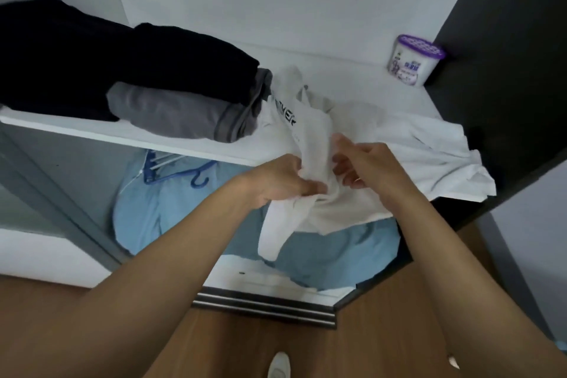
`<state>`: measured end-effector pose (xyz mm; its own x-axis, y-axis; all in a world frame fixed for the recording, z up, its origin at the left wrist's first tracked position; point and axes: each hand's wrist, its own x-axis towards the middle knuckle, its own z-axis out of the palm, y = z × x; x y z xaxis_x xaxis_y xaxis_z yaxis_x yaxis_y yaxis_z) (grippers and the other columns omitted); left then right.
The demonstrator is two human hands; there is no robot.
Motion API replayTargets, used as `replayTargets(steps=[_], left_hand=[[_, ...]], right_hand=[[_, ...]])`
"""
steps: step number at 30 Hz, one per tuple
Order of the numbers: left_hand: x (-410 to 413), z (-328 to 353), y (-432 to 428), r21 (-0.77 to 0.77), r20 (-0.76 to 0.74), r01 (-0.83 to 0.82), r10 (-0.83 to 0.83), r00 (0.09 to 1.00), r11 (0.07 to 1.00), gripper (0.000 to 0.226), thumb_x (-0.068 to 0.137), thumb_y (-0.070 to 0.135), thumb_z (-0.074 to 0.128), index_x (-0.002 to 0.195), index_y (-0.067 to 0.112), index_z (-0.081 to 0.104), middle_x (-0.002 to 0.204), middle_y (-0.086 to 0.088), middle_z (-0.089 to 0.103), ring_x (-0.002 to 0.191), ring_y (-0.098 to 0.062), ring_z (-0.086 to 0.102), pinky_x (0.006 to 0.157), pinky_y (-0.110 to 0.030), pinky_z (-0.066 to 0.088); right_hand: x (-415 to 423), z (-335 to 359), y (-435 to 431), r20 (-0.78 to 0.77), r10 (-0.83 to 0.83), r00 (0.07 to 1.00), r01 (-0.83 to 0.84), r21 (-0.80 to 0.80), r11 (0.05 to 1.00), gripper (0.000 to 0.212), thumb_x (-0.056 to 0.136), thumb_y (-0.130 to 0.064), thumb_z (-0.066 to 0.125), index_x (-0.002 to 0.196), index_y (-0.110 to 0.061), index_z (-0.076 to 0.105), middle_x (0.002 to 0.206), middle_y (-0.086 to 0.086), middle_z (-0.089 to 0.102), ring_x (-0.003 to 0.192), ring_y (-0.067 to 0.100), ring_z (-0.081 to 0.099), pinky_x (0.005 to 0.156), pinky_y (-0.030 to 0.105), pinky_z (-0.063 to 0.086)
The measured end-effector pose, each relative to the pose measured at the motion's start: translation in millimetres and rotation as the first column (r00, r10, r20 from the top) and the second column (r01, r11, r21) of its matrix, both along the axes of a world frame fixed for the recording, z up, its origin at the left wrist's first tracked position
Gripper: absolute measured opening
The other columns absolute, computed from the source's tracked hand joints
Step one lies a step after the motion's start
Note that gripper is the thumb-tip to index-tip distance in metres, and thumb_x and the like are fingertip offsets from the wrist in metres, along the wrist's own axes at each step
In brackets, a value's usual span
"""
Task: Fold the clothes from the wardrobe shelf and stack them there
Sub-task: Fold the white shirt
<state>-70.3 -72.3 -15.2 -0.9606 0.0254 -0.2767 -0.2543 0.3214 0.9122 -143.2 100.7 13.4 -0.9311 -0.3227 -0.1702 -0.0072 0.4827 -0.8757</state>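
- White shirt (pixel 352 138), crumpled over shelf's (pixel 92 131) front edge.
- Pinched by left hand (pixel 276 181) and right hand (pixel 368 166), fingers curled.
- Folded black garment (pixel 92 49) atop grey garment (pixel 171 113), left end.

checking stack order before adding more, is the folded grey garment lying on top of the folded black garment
No, the folded black garment lies on top of the folded grey garment on the white wardrobe shelf.

White tub with purple lid (pixel 415 60) sat far up-right of light-blue hanging garment (pixel 147 209); blue hanger (pixel 148 169) at garment's top; door track (pixel 267 305) below garment.
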Motion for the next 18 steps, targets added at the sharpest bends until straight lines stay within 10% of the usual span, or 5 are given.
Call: replayTargets(steps=[6, 10, 14, 18], left_hand=[[85, -17, -6, 0.027, 0.090, 0.341, -0.342, 0.935, 0.940, 0.036, 0.090, 0.024, 0.074, 0.123, 0.022, 0.061, 0.116, 0.009, 0.070, 0.111, -0.008, 0.064, 0.095, -0.022, 0.052], [133, -43, -18, 0.150, 0.184, 0.334, -0.358, 0.915, 0.931, 0.049, 0.090, 0.047, 0.068, 0.130, 0.022, 0.059, 0.122, 0.004, 0.070, 0.112, -0.014, 0.065, 0.099, -0.032, 0.052], [161, -62, -29, 0.564, 0.249, -0.163, 0.022, 0.968, 0.810, 0.047, 0.089, 0.055, 0.062, 0.112, 0.013, 0.068, 0.109, -0.006, 0.075, 0.098, -0.025, 0.071, 0.082, -0.037, 0.058], [173, -77, -13, 0.384, 0.060, -0.435, 0.448, 0.892, 0.814, 0.008, 0.091, 0.017, 0.063, 0.084, 0.019, 0.065, 0.082, -0.001, 0.074, 0.070, -0.018, 0.066, 0.056, -0.024, 0.052]], right_hand=[[74, -35, -38, 0.066, 0.054, 0.996, -0.048, -0.100, 0.994, 0.018, 0.090, -0.024, 0.072, 0.098, -0.008, 0.073, 0.096, 0.012, 0.077, 0.094, 0.028, 0.073, 0.078, 0.037, 0.060], [127, -44, -33, 0.087, 0.042, 0.995, -0.016, -0.280, 0.960, 0.012, 0.077, -0.019, 0.068, 0.085, -0.018, 0.077, 0.088, 0.009, 0.077, 0.083, 0.023, 0.074, 0.071, 0.042, 0.058], [170, -40, -13, 0.080, 0.088, 0.993, -0.066, -0.252, 0.966, 0.016, 0.071, -0.010, 0.064, 0.071, -0.022, 0.075, 0.073, -0.001, 0.072, 0.069, 0.016, 0.069, 0.063, 0.030, 0.055], [208, -40, 7, 0.000, 0.180, 0.984, -0.180, -0.036, 0.983, 0.034, 0.076, -0.001, 0.060, 0.055, -0.022, 0.042, 0.055, -0.009, 0.038, 0.049, 0.005, 0.038, 0.046, 0.020, 0.028]])
